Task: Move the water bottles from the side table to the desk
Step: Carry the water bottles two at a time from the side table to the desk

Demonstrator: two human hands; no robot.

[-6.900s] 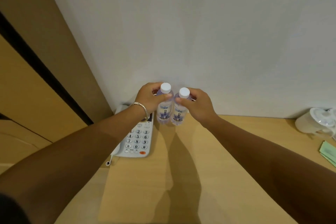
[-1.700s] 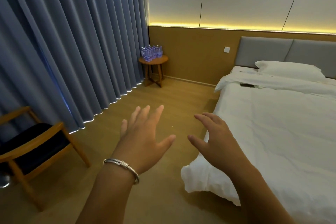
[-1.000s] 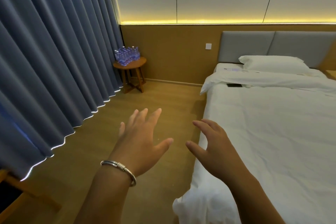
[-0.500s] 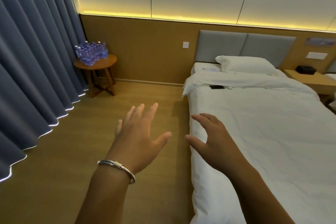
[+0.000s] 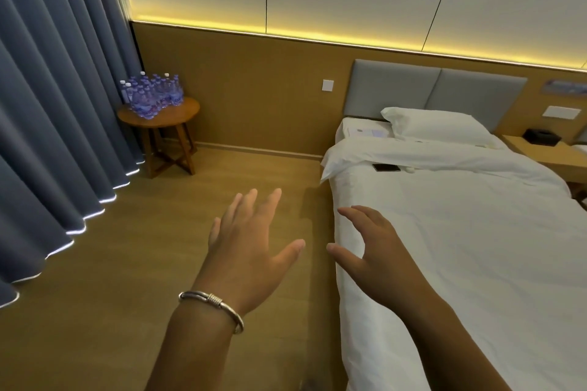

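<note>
The water bottles (image 5: 151, 96) stood clustered on the round side table (image 5: 178, 111) in the far corner by the curtain (image 5: 54, 105), well apart from both hands. The left hand (image 5: 251, 251) and right hand (image 5: 374, 251) were held out side by side, fingers spread, holding nothing, beside the bed (image 5: 460, 232)

No legible text anywhere

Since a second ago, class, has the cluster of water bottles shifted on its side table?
No. The water bottles still crowd the side table's curtain-side edge; only the camera moved.
</note>
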